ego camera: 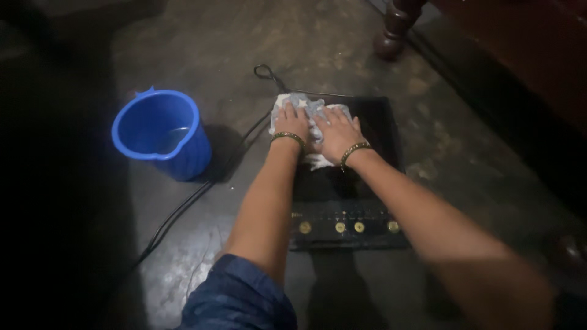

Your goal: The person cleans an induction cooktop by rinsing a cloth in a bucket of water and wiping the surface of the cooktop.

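A flat black induction cooktop (373, 183) lies on the dark concrete floor, with a row of round gold buttons along its near edge. A crumpled pale cloth (312, 109) rests on its far left part. My left hand (292, 121) and my right hand (336, 131) both press flat on the cloth, side by side, fingers spread and pointing away from me. Each wrist carries a thin beaded bracelet.
A blue plastic bucket (160, 133) with a little water stands on the floor to the left. A black cable (202, 192) runs from the cooktop toward the near left. A dark turned furniture leg (396, 27) stands at the back right. My blue-clothed knee (238, 299) is below.
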